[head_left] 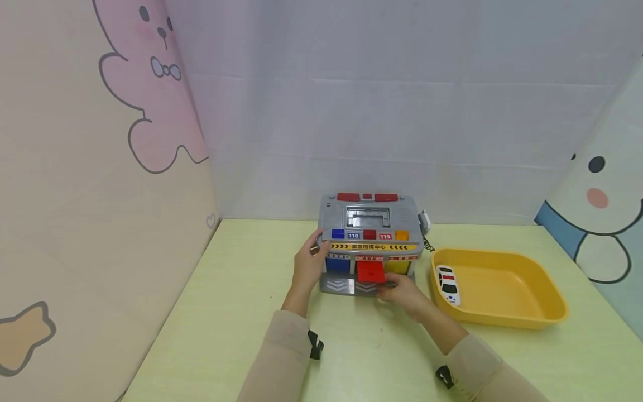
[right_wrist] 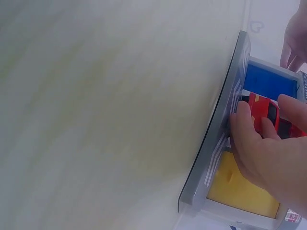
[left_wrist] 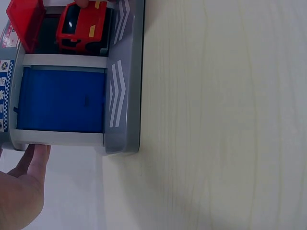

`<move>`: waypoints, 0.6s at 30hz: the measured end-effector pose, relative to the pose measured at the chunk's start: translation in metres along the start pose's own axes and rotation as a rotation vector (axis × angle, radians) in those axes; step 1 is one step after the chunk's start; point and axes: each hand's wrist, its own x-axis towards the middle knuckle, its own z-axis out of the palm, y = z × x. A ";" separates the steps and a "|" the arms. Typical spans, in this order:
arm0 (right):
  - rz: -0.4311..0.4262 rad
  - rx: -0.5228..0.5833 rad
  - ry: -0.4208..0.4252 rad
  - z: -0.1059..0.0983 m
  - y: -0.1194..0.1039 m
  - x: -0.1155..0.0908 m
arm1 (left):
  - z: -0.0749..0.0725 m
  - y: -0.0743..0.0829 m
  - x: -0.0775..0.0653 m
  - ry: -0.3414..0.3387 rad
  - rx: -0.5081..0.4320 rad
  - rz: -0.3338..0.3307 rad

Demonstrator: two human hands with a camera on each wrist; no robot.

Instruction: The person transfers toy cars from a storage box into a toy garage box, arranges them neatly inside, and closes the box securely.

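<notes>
A grey toy garage (head_left: 331, 223) with three bays stands at the back of the table. The left hand (head_left: 307, 267) holds its left side, thumb at the front corner. The right hand (head_left: 406, 294) is at the middle bay, where the red door (head_left: 370, 272) is swung up. In that bay's opening sits a red toy car (left_wrist: 88, 26), its front facing inward. Fingers and thumb of the right hand grip this car in the right wrist view. The blue door (left_wrist: 62, 100) and the yellow door (right_wrist: 240, 187) on either side are down.
To the right, a yellow tray (head_left: 502, 285) holds a white toy police car (head_left: 448, 285) along its left wall. A small grey-white piece (head_left: 424, 222) on a coiled cord is attached at the garage's right side. A pale curtain (head_left: 321, 123) hangs behind the table.
</notes>
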 end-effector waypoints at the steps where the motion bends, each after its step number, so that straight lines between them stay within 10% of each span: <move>1: 0.003 0.010 -0.004 0.000 0.000 0.001 | 0.000 0.000 0.000 0.000 -0.001 -0.002; 18: 0.026 -0.052 -0.038 -0.004 -0.004 -0.004 | 0.000 0.001 -0.001 -0.003 -0.021 -0.002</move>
